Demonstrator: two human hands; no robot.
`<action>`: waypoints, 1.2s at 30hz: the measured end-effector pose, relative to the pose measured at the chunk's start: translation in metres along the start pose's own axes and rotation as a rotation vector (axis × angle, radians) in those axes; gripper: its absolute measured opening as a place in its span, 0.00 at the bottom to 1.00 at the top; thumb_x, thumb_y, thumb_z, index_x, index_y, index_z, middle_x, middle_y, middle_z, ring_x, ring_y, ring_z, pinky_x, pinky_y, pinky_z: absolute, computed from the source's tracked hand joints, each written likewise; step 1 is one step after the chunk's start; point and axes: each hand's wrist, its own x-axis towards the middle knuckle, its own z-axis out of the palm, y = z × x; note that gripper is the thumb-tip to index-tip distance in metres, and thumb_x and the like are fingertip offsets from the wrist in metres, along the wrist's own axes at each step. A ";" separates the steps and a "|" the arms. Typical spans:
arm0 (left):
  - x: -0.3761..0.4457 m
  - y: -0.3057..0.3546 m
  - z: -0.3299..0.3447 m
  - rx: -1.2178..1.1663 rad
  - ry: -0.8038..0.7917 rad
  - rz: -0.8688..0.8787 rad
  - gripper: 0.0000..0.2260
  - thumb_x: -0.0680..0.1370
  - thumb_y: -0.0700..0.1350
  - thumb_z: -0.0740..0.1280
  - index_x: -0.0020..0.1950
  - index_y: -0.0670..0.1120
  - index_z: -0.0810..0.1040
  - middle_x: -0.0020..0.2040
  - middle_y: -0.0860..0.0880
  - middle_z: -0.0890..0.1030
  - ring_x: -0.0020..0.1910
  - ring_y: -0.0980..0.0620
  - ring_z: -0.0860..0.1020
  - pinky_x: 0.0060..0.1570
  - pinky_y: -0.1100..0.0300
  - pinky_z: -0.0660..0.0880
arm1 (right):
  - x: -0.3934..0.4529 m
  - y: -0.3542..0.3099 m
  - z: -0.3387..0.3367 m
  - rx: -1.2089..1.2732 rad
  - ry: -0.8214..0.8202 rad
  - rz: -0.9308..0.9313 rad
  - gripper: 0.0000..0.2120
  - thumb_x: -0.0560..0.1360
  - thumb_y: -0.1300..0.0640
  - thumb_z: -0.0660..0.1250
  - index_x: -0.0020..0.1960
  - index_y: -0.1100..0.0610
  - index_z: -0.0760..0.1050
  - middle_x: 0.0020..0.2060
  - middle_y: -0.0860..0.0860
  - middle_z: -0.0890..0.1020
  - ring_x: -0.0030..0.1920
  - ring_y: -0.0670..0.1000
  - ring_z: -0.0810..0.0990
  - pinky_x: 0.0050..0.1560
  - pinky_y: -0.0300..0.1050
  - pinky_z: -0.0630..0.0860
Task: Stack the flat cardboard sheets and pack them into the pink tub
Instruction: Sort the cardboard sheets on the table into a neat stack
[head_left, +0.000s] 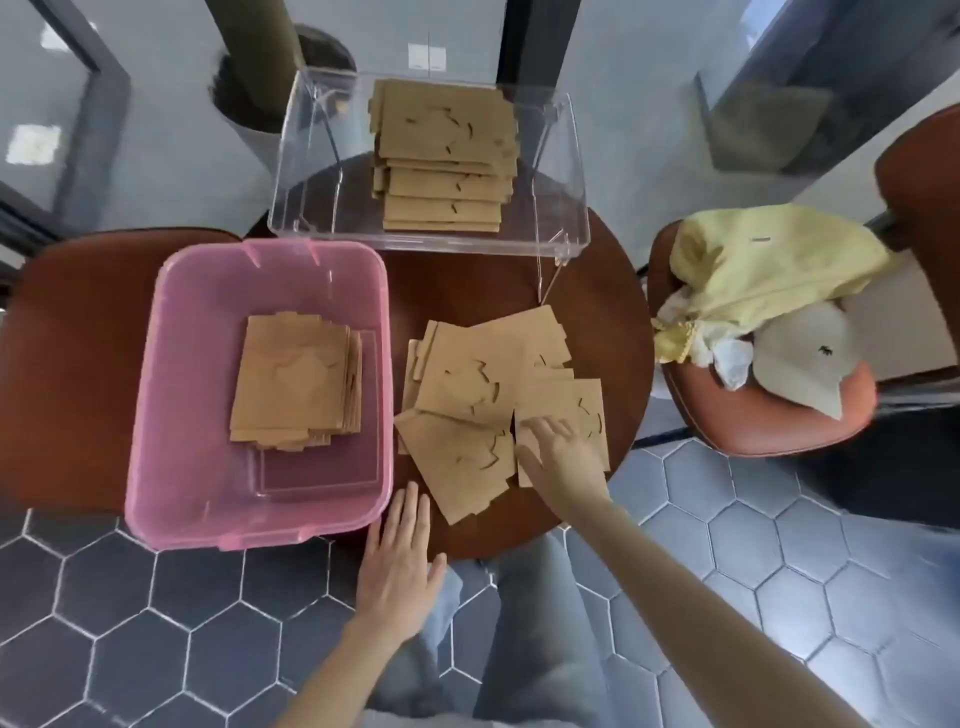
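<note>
The pink tub (156, 395) sits at the left, half on the round wooden table, with a neat stack of flat cardboard sheets (291, 384) inside. Several loose cardboard sheets (467, 384) lie fanned out on the table to the tub's right. My right hand (558, 457) rests flat with spread fingers on the rightmost loose sheet (582, 405), gripping nothing. My left hand (400, 561) hovers open, palm down, at the table's near edge, just right of the tub's near corner and apart from the sheets.
A clear plastic bin (306, 171) at the table's far side holds another pile of cardboard sheets (444, 161). The round table (613, 322) is flanked by a brown chair at the left (67, 364) and a chair with yellow cloth and a white cap (779, 312) at the right.
</note>
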 end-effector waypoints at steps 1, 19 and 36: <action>0.002 -0.002 0.004 -0.040 0.004 -0.005 0.31 0.70 0.55 0.54 0.68 0.39 0.64 0.69 0.42 0.70 0.71 0.47 0.62 0.70 0.57 0.36 | 0.008 0.000 0.001 0.035 0.043 0.026 0.19 0.78 0.52 0.59 0.67 0.57 0.69 0.64 0.54 0.76 0.65 0.56 0.71 0.57 0.50 0.73; 0.000 -0.008 0.017 0.009 0.008 -0.010 0.29 0.74 0.55 0.52 0.72 0.41 0.59 0.74 0.43 0.62 0.72 0.49 0.54 0.68 0.50 0.52 | 0.078 -0.041 0.017 0.392 0.344 0.532 0.40 0.63 0.50 0.77 0.67 0.63 0.62 0.68 0.57 0.67 0.69 0.58 0.63 0.68 0.48 0.62; 0.031 0.020 -0.094 -1.791 -0.483 -0.646 0.22 0.79 0.55 0.51 0.60 0.41 0.74 0.58 0.40 0.78 0.53 0.45 0.77 0.57 0.52 0.70 | -0.027 0.026 -0.065 1.043 0.007 0.285 0.13 0.71 0.66 0.70 0.54 0.56 0.75 0.35 0.48 0.79 0.34 0.40 0.79 0.37 0.31 0.77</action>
